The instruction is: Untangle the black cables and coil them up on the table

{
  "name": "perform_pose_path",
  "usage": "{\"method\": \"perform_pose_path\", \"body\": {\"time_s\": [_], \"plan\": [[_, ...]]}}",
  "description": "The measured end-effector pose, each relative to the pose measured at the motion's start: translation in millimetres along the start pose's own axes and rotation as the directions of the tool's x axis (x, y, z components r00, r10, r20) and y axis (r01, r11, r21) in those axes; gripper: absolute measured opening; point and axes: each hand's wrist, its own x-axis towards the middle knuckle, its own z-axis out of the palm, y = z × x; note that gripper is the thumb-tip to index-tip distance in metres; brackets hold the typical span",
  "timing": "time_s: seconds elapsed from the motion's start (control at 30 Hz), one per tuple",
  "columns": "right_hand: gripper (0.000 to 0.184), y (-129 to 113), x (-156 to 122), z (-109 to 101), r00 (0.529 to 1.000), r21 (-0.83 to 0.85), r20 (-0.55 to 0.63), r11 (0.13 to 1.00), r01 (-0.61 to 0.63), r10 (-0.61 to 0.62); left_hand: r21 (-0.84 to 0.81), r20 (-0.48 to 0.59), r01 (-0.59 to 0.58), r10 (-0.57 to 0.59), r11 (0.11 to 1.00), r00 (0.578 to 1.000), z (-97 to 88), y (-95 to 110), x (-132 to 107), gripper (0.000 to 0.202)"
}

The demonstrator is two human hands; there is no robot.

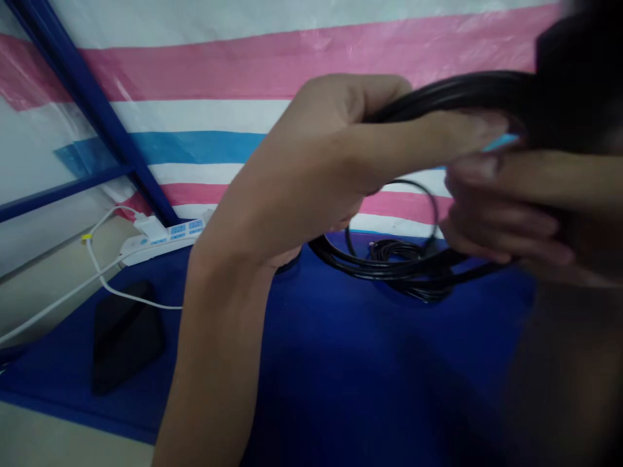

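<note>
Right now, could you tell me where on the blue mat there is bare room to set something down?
The near blue mat is bare, right of the black slab. The far left is crowded with the power strip and white cords; the black cable coil in the left hand hangs over the far centre.

Two hands: left hand (341, 155), right hand (506, 214). One coil of black cable (389, 267) between them, several loops (too blurred for a loop count). One smaller black bundle (395, 248) by the far edge of the single blue mat (341, 363). One white power strip (160, 239) at the mat's far left corner, with two white cords (58, 302). One flat black slab (126, 334) near the left edge.
</note>
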Motion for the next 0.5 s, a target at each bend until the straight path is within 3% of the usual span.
{"method": "perform_pose_path", "body": {"time_s": [0.07,0.17,0.3,0.4,0.5], "plan": [[0.014,3.2,3.0,10.6,0.987,-0.099,-0.09,0.987,0.127,-0.136,-0.009,-0.096,-0.049,0.048,0.999,0.994,4.4,0.8,0.6,0.046],[0.011,8.8,9.5,25.1,0.917,-0.127,-0.243,0.947,0.294,-0.317,-0.124,-0.22,-0.16,0.13,0.979,0.967,7.1,1.0,2.3,0.04],[0.011,11.0,17.2,40.3,0.951,0.229,-0.257,0.945,0.233,-0.172,-0.289,-0.455,-0.228,0.076,0.93,0.887,4.6,-1.8,7.3,0.039],[0.015,10.0,19.4,45.0,0.946,0.293,-0.271,0.92,0.259,-0.18,-0.37,-0.441,-0.202,0.02,0.907,0.897,-1.7,-6.0,9.5,0.033],[0.019,10.7,18.6,36.8,0.946,0.131,-0.243,0.959,0.253,-0.216,-0.444,-0.298,-0.101,-0.041,0.89,0.954,-6.9,-5.0,7.7,0.029]]}}
